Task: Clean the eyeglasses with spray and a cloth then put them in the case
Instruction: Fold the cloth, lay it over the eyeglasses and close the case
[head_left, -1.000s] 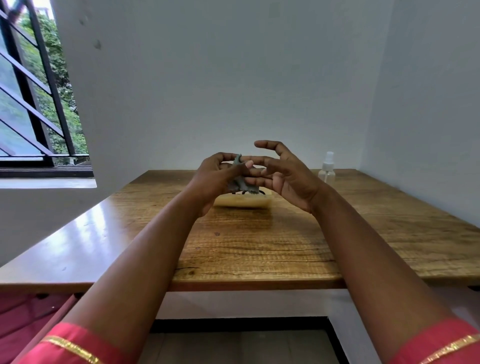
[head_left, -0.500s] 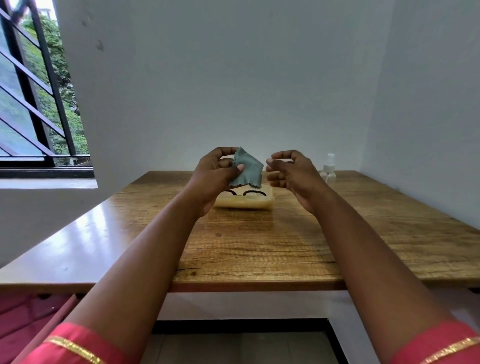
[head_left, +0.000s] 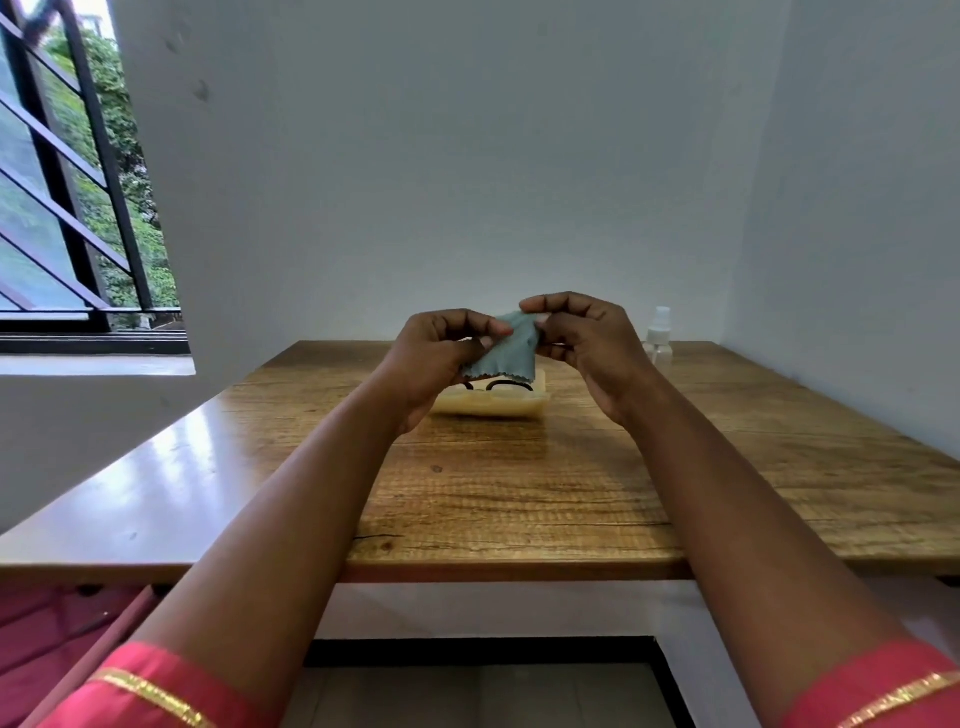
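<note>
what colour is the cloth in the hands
Grey-green, with a zigzag-cut lower edge; the cloth shows in the head view, the only one.

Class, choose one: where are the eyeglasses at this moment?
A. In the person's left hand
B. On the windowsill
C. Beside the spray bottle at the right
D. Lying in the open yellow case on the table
D: the black eyeglasses lie in the open yellow case on the table, while both hands hold only the grey cloth.

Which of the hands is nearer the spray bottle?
Right. The right hand is just left of the spray bottle; the left hand is farther left, beyond the cloth.
</note>
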